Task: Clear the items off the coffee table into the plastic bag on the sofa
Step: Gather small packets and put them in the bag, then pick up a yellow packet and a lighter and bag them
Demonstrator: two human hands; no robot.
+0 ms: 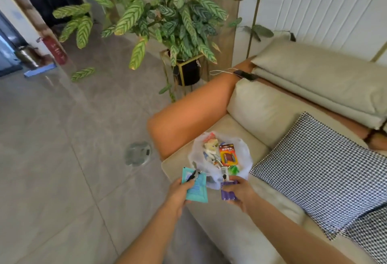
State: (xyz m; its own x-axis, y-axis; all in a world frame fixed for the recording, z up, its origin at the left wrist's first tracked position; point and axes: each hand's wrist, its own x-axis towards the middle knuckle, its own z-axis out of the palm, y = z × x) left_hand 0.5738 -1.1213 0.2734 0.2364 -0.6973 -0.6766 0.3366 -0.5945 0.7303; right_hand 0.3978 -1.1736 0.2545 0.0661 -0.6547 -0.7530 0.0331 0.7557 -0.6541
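Starting at the left, a dark doorway and a red cylinder [56, 51] stand at the far edge of a glossy grey tiled floor [62, 148], beside a metal pot [27, 55] and a blue mat edge. A round floor socket cover [138, 153] is set into the tiles near the end of the sofa. Behind it, a large striped-leaf plant [163, 14] rises from a black pot [188, 73] in a gold-framed stand. The sofa [270, 115] has a cream seat and an orange armrest [188, 115]; a phone [246, 75] with a white cable lies on top of the armrest's far end, and a houndstooth cushion [326, 171] rests on the seat to the right, below the white panelled wall. The plastic bag [240, 159] sits open on the seat just beside the armrest, and inside it show a red battery pack [228, 154], a small figurine [209, 148] and something green. The left hand [180, 190] hangs over the seat's front edge, its fingers curled round a teal packet [196, 188] with a black pen-like item pinched against it. The right hand [238, 192] is just beside the bag's near rim, fingers closed around a purple item [228, 190]. Both forearms reach in from the bottom of the view.
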